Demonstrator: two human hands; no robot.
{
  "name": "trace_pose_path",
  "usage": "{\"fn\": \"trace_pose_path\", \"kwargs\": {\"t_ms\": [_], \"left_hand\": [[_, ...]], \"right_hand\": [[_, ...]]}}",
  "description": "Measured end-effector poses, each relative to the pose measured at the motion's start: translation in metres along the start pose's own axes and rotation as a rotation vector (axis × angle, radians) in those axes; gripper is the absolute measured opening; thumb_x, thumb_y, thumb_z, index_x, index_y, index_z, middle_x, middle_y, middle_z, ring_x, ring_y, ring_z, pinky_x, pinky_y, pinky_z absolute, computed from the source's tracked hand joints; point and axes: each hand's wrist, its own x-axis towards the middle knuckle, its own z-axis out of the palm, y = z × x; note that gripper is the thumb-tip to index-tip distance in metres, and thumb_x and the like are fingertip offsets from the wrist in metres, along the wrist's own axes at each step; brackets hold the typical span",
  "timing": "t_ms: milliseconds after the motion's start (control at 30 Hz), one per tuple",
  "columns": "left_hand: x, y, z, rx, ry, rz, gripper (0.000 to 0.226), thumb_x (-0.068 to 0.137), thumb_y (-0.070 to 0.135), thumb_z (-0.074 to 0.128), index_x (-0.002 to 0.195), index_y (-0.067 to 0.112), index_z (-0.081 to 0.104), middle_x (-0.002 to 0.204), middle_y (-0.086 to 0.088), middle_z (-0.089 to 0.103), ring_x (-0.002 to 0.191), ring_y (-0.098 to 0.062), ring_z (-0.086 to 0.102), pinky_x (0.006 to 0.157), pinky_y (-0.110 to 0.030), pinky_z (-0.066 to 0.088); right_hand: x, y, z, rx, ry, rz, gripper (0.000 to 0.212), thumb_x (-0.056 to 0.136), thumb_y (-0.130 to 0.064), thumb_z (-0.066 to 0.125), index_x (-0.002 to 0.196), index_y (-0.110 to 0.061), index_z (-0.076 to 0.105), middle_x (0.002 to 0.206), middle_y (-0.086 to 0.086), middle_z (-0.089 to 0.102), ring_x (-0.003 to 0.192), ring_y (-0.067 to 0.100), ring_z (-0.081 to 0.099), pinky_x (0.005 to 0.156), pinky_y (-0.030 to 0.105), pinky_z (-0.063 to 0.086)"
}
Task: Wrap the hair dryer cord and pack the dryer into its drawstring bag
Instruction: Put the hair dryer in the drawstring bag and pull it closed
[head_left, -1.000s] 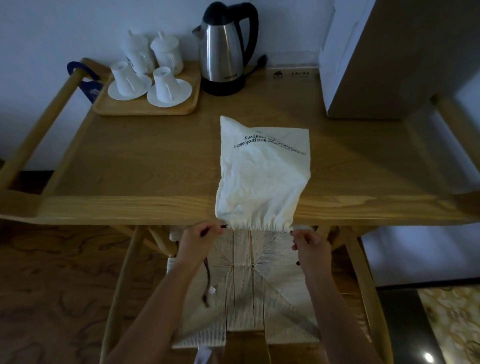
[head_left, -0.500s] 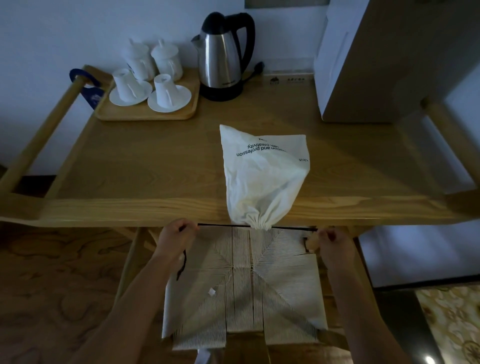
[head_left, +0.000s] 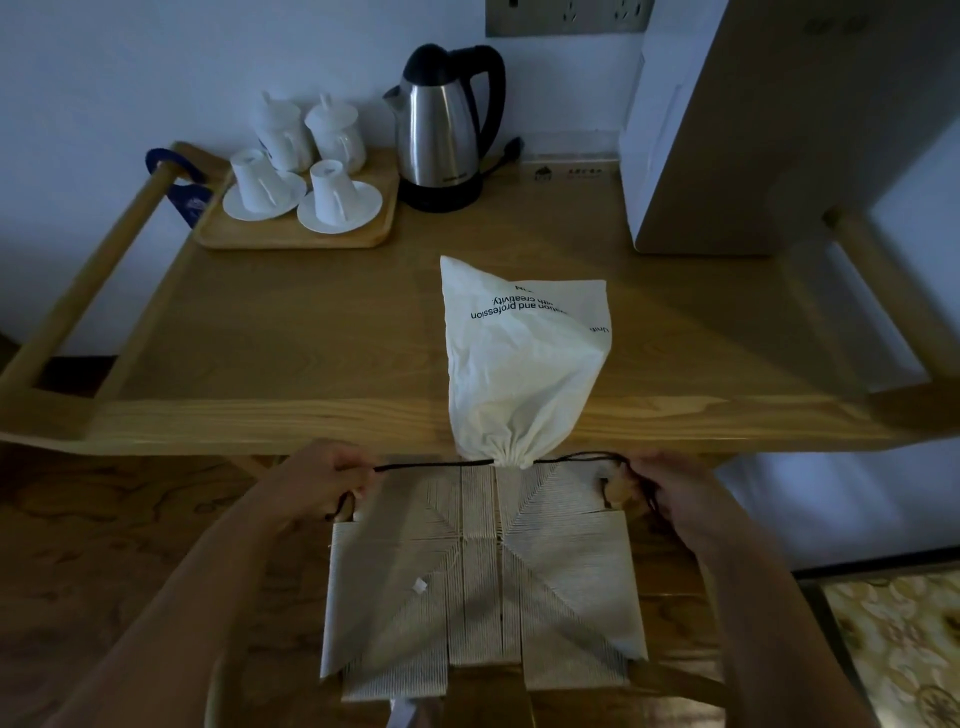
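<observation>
Head view, and it's all about the two grips: left hand (head_left: 324, 480) clenched on the dark cord (head_left: 431, 466), right hand (head_left: 670, 491) clenched on the other end, each pulling out sideways just below the surface (head_left: 322, 332) edge. Between them the line runs taut and level, straight into the neck of the bag (head_left: 524, 364). That neck is gathered to a tight pucker, right at the front edge, overhanging it slightly. The bag lies on the wood, body bulging behind the neck, printed text facing away. The dryer itself doesn't show; judging by the bulge, it's inside, but the cloth hides it.

Risks from here? The neck sits on the lip, so a pull toward the body rather than sideways could drag the whole bag off onto the woven stool (head_left: 483, 582) below. An uneven tug, one hand harder than the other, could slew it round instead. And if the grip lets go without a knot, the mouth may slacken again.

Further out, the tray (head_left: 291, 240) at the back left carries two upturned cups on saucers and two lidded mugs. Just beside it stands the kettle (head_left: 441, 124) on its base, contents unseen. A pale cabinet (head_left: 727, 156) fills the back right.
</observation>
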Motion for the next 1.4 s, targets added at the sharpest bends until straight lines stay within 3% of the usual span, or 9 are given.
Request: {"fn": "trace_pose_path", "kwargs": {"t_ms": [167, 367, 733, 867, 933, 1000, 1167, 1233, 1400], "left_hand": [[-0.008, 0.063, -0.017, -0.187, -0.035, 0.217, 0.019, 0.090, 0.011, 0.058, 0.098, 0.025, 0.067, 0.074, 0.007, 0.074, 0.069, -0.002, 0.065, 0.066, -0.008, 0.046], [0.012, 0.125, -0.052, 0.139, 0.024, 0.372, 0.022, 0.084, 0.022, 0.066, 0.080, 0.044, 0.068, 0.079, 0.029, 0.069, 0.075, 0.011, 0.063, 0.066, -0.011, 0.042], [0.115, 0.181, -0.048, 0.728, 0.232, 0.721, 0.015, 0.086, 0.015, 0.060, 0.095, 0.021, 0.070, 0.100, 0.008, 0.070, 0.095, -0.009, 0.062, 0.101, -0.041, 0.035], [0.155, 0.193, -0.041, 0.889, 0.162, 0.781, 0.012, 0.089, 0.019, 0.058, 0.097, 0.021, 0.066, 0.102, 0.008, 0.067, 0.102, -0.012, 0.057, 0.109, -0.053, 0.008], [0.169, 0.195, -0.040, 0.890, 0.189, 0.841, 0.015, 0.087, 0.021, 0.062, 0.102, 0.021, 0.065, 0.106, 0.008, 0.066, 0.107, -0.015, 0.057, 0.110, -0.055, 0.009], [0.180, 0.193, -0.039, 0.850, 0.291, 0.911, 0.022, 0.082, 0.016, 0.066, 0.104, 0.019, 0.065, 0.112, 0.001, 0.065, 0.109, -0.022, 0.056, 0.108, -0.053, 0.018], [0.165, 0.127, -0.023, 0.219, 0.652, 0.720, 0.030, 0.084, 0.004, 0.060, 0.114, 0.006, 0.062, 0.120, -0.012, 0.057, 0.112, -0.025, 0.053, 0.100, -0.034, 0.037], [0.152, 0.087, -0.008, 0.174, 0.725, 0.588, 0.027, 0.085, 0.002, 0.056, 0.112, 0.006, 0.062, 0.117, -0.011, 0.058, 0.110, -0.017, 0.050, 0.093, -0.021, 0.035], [0.128, 0.031, 0.026, 0.104, 0.670, 0.243, 0.040, 0.082, 0.000, 0.061, 0.120, 0.010, 0.056, 0.126, -0.010, 0.048, 0.114, -0.022, 0.048, 0.095, -0.031, 0.041]], "right_hand": [[-0.013, -0.049, 0.006, 0.305, -0.157, -0.185, 0.030, 0.088, -0.007, 0.048, 0.081, -0.017, 0.075, 0.078, 0.002, 0.074, 0.067, 0.010, 0.065, 0.061, 0.022, 0.054], [-0.006, -0.106, 0.019, 0.127, -0.199, -0.315, 0.020, 0.089, -0.020, 0.054, 0.089, -0.018, 0.074, 0.087, 0.006, 0.075, 0.068, 0.012, 0.065, 0.063, 0.021, 0.052], [0.087, -0.149, 0.080, 0.234, -0.090, -0.015, 0.034, 0.088, -0.021, 0.033, 0.088, -0.011, 0.066, 0.071, 0.004, 0.073, 0.049, 0.012, 0.056, 0.052, 0.026, 0.031], [0.118, -0.174, 0.093, -0.018, -0.084, -0.009, 0.030, 0.094, -0.028, 0.035, 0.105, -0.012, 0.058, 0.084, 0.006, 0.072, 0.061, 0.015, 0.065, 0.056, 0.024, 0.040], [0.127, -0.183, 0.096, -0.206, -0.096, -0.081, 0.034, 0.096, -0.027, 0.033, 0.115, -0.009, 0.055, 0.091, 0.007, 0.067, 0.062, 0.015, 0.062, 0.047, 0.016, 0.044], [0.132, -0.185, 0.094, -0.320, -0.059, -0.233, 0.032, 0.095, -0.027, 0.038, 0.117, -0.012, 0.056, 0.098, 0.005, 0.065, 0.074, 0.017, 0.063, 0.064, 0.023, 0.055], [0.091, -0.113, 0.089, -0.504, 0.465, -0.393, 0.033, 0.087, -0.038, 0.051, 0.118, -0.027, 0.052, 0.119, 0.001, 0.057, 0.102, 0.014, 0.055, 0.081, 0.029, 0.046], [0.073, -0.079, 0.111, -0.451, 0.526, -0.283, 0.053, 0.079, -0.048, 0.059, 0.126, -0.030, 0.041, 0.130, 0.004, 0.044, 0.111, 0.018, 0.049, 0.085, 0.034, 0.047], [0.082, -0.052, 0.168, -0.603, 0.594, -0.174, 0.088, 0.070, -0.055, 0.066, 0.139, -0.027, 0.020, 0.138, 0.010, 0.035, 0.120, 0.026, 0.039, 0.092, 0.046, 0.046]]}}
